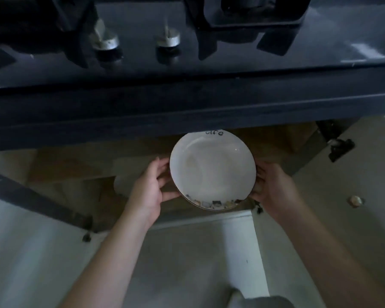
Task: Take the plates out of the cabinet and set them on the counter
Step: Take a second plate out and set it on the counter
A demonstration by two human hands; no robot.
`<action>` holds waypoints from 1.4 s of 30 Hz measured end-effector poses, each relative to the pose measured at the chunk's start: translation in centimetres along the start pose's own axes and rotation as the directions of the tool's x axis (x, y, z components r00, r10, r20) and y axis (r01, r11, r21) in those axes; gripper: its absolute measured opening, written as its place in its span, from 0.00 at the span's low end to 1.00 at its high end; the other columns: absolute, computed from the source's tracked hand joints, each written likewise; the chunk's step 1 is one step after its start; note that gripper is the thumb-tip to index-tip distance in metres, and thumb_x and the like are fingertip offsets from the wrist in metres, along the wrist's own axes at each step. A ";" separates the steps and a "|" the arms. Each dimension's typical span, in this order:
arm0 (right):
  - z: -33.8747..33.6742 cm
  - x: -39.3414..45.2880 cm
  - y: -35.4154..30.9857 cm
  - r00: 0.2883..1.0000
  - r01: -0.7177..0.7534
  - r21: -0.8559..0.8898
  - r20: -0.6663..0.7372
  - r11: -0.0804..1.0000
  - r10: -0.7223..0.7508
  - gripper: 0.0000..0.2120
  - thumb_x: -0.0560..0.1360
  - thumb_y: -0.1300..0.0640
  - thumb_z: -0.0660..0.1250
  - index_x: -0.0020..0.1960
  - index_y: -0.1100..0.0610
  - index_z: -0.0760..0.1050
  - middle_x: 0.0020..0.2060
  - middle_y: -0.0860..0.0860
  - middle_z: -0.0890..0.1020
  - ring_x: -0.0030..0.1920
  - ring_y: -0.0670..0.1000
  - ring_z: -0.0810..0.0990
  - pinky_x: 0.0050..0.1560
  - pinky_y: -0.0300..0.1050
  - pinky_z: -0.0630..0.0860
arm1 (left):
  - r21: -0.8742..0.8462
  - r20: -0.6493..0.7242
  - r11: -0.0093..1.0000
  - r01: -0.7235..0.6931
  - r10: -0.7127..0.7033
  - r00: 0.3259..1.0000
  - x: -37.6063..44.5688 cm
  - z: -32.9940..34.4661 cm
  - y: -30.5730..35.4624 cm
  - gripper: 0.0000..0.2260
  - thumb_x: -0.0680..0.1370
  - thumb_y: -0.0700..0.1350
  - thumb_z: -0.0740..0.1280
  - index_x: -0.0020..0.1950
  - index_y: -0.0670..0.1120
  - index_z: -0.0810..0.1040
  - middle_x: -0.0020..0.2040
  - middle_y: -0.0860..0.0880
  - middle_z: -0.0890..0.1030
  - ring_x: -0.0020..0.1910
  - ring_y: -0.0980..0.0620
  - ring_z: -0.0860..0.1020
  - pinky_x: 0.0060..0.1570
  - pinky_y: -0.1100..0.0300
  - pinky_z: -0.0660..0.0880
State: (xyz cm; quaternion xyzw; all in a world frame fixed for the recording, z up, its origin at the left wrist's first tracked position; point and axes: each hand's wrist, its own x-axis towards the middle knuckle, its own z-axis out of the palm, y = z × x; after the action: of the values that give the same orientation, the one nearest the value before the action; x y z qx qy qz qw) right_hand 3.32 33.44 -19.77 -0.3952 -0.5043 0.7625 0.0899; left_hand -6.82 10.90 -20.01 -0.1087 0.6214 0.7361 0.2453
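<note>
Head view looks down on a white plate (212, 172) held level in front of the open cabinet (276, 138), just below the dark counter (187, 103) edge. Left hand (150, 188) and right hand (273, 187) grip its opposite rims, fingers curled underneath. Two stove knobs (168, 40) sit on the cooktop above.

Counter (187, 101): ran across the upper part of the view, overhanging the cabinet (76, 165) below. On it, a stove (231, 58) with two knobs (105, 42) side by side at left and a pan support (253, 18) at right. Plate (212, 172): in front of the cabinet opening, far rim under the counter edge, between left hand (150, 187) and right hand (273, 187). Cabinet doors: open, left door (31, 252), right door (353, 185). Floor (198, 252): below, between the doors.
</note>
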 end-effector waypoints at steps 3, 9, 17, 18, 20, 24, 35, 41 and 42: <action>-0.2 -3.0 -0.3 0.999 -0.042 -0.035 -0.019 0.999 0.041 0.16 0.78 0.53 0.55 0.58 0.53 0.79 0.52 0.49 0.85 0.51 0.52 0.82 0.42 0.54 0.82 | -0.004 -0.039 0.999 0.049 -0.050 0.998 -3.2 -0.7 0.6 0.16 0.83 0.57 0.53 0.58 0.55 0.78 0.58 0.57 0.77 0.53 0.61 0.76 0.33 0.56 0.81; -0.4 -10.9 -1.0 0.986 -0.163 -0.068 -0.048 0.984 0.160 0.13 0.78 0.50 0.60 0.56 0.52 0.81 0.52 0.47 0.85 0.52 0.47 0.83 0.40 0.49 0.80 | -0.089 -0.064 0.976 0.199 -0.205 0.977 -11.6 -3.2 2.5 0.19 0.83 0.57 0.50 0.58 0.54 0.78 0.59 0.56 0.78 0.58 0.57 0.77 0.36 0.53 0.80; -1.3 -23.9 -2.5 0.969 -0.245 -0.080 -0.002 0.966 0.246 0.15 0.76 0.51 0.60 0.55 0.54 0.82 0.56 0.50 0.83 0.55 0.50 0.82 0.41 0.49 0.82 | -0.120 -0.074 0.939 0.323 -0.332 0.940 -24.0 -6.4 6.1 0.22 0.83 0.56 0.46 0.59 0.52 0.78 0.62 0.50 0.79 0.61 0.51 0.76 0.39 0.52 0.78; -1.2 -25.4 -3.0 0.970 -0.241 -0.087 0.003 0.967 0.242 0.14 0.76 0.51 0.60 0.53 0.53 0.82 0.56 0.50 0.83 0.54 0.49 0.82 0.40 0.48 0.82 | -0.124 -0.063 0.936 0.328 -0.337 0.939 -25.4 -6.9 6.8 0.22 0.83 0.57 0.46 0.59 0.53 0.79 0.61 0.50 0.80 0.61 0.52 0.76 0.39 0.52 0.78; -0.9 -28.5 -4.1 0.973 -0.227 -0.124 0.016 0.966 0.230 0.14 0.76 0.50 0.60 0.52 0.50 0.83 0.56 0.49 0.83 0.54 0.48 0.82 0.40 0.47 0.81 | -0.127 -0.046 0.936 0.330 -0.338 0.940 -28.2 -7.9 8.3 0.23 0.83 0.57 0.47 0.61 0.52 0.78 0.62 0.49 0.80 0.61 0.51 0.76 0.41 0.51 0.78; -0.3 -34.4 -6.7 0.975 -0.210 -0.151 0.040 0.966 0.218 0.14 0.74 0.51 0.61 0.54 0.51 0.82 0.55 0.50 0.83 0.53 0.50 0.82 0.42 0.49 0.81 | -0.103 -0.019 0.944 0.312 -0.316 0.949 -33.7 -9.7 11.4 0.25 0.83 0.57 0.46 0.67 0.49 0.76 0.65 0.45 0.78 0.65 0.47 0.75 0.42 0.49 0.78; 2.7 -45.4 -12.6 0.955 -0.174 -0.211 0.201 0.962 0.217 0.14 0.77 0.53 0.60 0.56 0.49 0.82 0.53 0.49 0.84 0.50 0.49 0.83 0.42 0.48 0.81 | -0.082 0.040 0.978 0.194 -0.191 0.981 -45.0 -13.1 19.4 0.25 0.82 0.58 0.45 0.63 0.55 0.80 0.59 0.42 0.77 0.58 0.45 0.76 0.43 0.44 0.79; 3.4 -48.1 -14.7 0.926 0.030 -0.400 0.356 0.916 0.125 0.31 0.77 0.76 0.53 0.56 0.41 0.79 0.53 0.43 0.83 0.53 0.44 0.82 0.41 0.42 0.81 | -0.129 -0.015 0.986 0.103 -0.106 0.994 -49.3 -14.1 21.3 0.25 0.82 0.59 0.46 0.63 0.56 0.81 0.58 0.43 0.78 0.57 0.44 0.77 0.43 0.44 0.80; 3.7 -48.4 -15.0 0.919 0.067 -0.416 0.380 0.907 0.107 0.29 0.77 0.75 0.55 0.58 0.42 0.77 0.54 0.43 0.83 0.53 0.43 0.82 0.41 0.41 0.81 | -0.149 -0.024 0.985 0.092 -0.096 0.995 -49.9 -14.2 21.5 0.25 0.82 0.59 0.47 0.63 0.55 0.81 0.58 0.43 0.78 0.56 0.45 0.77 0.43 0.43 0.79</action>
State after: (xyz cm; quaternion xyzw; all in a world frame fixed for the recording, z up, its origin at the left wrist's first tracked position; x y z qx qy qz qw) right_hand 29.36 12.06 18.32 -0.2488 -0.6601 0.7004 -0.1089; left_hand 23.16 -16.39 18.82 -0.1671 0.5632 0.7659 0.2614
